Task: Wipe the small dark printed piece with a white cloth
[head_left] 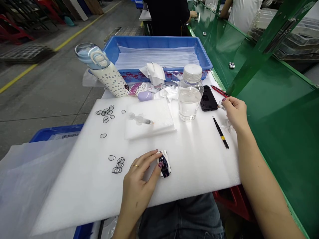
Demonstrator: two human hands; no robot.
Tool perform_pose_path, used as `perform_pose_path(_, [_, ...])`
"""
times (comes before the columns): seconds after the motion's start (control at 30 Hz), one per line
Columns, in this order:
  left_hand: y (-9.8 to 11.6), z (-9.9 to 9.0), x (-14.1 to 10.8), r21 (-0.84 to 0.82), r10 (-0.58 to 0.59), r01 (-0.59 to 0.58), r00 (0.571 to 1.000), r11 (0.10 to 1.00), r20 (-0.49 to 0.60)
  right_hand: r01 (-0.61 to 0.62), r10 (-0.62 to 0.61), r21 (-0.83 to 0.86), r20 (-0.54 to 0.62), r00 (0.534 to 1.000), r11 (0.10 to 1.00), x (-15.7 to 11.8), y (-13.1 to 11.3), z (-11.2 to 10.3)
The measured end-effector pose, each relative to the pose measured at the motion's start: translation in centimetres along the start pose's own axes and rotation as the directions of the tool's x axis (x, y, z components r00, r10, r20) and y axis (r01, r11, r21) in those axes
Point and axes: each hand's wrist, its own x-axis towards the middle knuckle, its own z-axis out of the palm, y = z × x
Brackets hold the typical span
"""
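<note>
Across the lap of a seated person, a white foam sheet [194,159] is serving as the work surface, with a green conveyor belt [274,109] running along its right side. At the far edge a blue bin [113,49] is holding a stack of clear sheets. A dotted water bottle [104,71] is lying tilted at the bin's left corner, and a clear plastic bottle [190,93] with a white cap is standing upright near the middle. A black phone [208,98] is lying just right of that bottle, a red pen beside it. A smaller foam pad [159,116] is carrying a syringe [140,119]. Black tweezers [221,132] are lying near the right edge. Small black rings [117,164] are lying scattered on the left. The left hand [141,176] is pressing its fingertips on a small toy car [164,163], black and white, sitting on the foam near the front edge; its grip is closed lightly on the car. The right hand [235,113] is pinching a small white piece [221,106] between thumb and fingers, close to the phone.
</note>
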Motion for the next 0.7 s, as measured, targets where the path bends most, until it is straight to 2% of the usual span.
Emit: perform_pose_path(0.7, [-0.05, -0.06, -0.03, 0.002, -0.005, 0.005, 1.0, 1.0, -0.002, 0.001, 0.0, -0.014, 0.014, 1.0, 1.0, -0.19, -0.29, -0.01])
